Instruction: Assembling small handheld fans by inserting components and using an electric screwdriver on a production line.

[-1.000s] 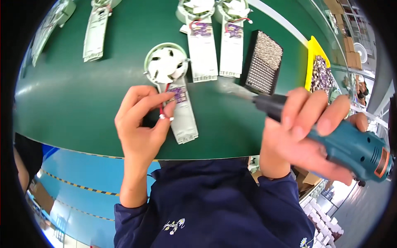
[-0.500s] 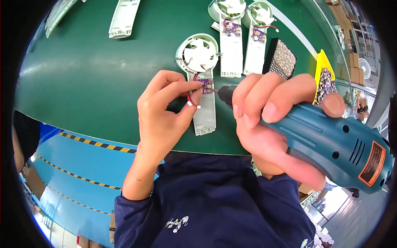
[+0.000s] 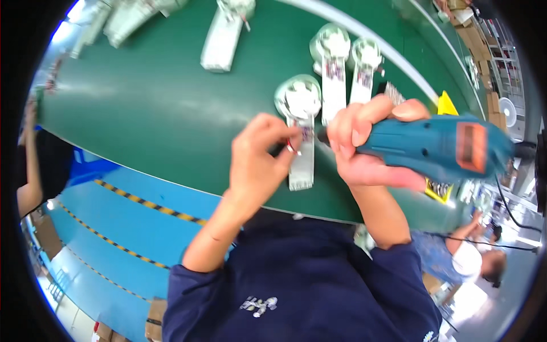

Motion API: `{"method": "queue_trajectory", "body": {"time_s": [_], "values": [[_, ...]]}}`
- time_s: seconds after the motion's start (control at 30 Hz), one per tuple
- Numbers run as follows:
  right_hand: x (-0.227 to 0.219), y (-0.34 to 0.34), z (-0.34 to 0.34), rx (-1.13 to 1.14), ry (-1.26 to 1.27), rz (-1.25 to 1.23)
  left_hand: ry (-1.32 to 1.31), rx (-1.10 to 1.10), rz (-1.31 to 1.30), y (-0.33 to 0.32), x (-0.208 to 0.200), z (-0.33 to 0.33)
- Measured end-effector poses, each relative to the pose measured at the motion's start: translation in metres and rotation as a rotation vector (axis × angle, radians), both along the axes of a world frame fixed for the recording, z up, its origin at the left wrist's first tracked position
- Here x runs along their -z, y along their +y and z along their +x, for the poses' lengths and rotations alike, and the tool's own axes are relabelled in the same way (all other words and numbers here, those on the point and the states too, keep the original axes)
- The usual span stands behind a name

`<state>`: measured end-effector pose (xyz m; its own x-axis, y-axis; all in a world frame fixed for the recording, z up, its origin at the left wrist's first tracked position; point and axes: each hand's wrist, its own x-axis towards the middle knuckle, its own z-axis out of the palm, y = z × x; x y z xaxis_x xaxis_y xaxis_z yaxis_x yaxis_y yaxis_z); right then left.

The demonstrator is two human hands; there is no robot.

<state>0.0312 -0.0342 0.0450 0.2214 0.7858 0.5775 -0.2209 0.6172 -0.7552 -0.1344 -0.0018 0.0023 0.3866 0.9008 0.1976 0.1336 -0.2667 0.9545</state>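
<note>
A pale green fan unit [image 3: 302, 168] lies on the green table in front of me, its round white fan [image 3: 299, 98] at the far end. A small purple circuit board [image 3: 307, 134] sits on its flat white body. My left hand [image 3: 256, 159] is closed in a pinch over the board's left side, around the fan's red wires [image 3: 291, 146]. My right hand [image 3: 364, 151] is wrapped around a teal electric screwdriver [image 3: 407, 142], held almost level. Its dark nose points left at the board. Blur hides the bit, so contact with the board cannot be told.
Two similar fan units [image 3: 334, 74] lie beyond, and another [image 3: 222, 45] farther left. Pale shells [image 3: 128, 23] are at the far left. A screw tray [image 3: 393, 91] and a yellow bin [image 3: 447, 105] are partly behind my right hand. People sit at left [image 3: 48, 165] and right [image 3: 464, 259].
My view has turned, so the table's things appear shifted. The screwdriver has swung from slanting down to the right to nearly level. My left hand keeps its pinch at the board.
</note>
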Motion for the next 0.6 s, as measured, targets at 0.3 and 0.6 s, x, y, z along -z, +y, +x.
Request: {"method": "queue_trajectory", "body": {"time_s": [0.3,0.6], "values": [[-0.039,-0.049,0.033,0.319,0.419,-0.016,0.010,0.129,-0.191,0.093,-0.007,0.007],[-0.018,-0.157,0.082,0.626,0.441,-0.151,0.478,-0.037,0.507,0.172,-0.048,-0.043]]}}
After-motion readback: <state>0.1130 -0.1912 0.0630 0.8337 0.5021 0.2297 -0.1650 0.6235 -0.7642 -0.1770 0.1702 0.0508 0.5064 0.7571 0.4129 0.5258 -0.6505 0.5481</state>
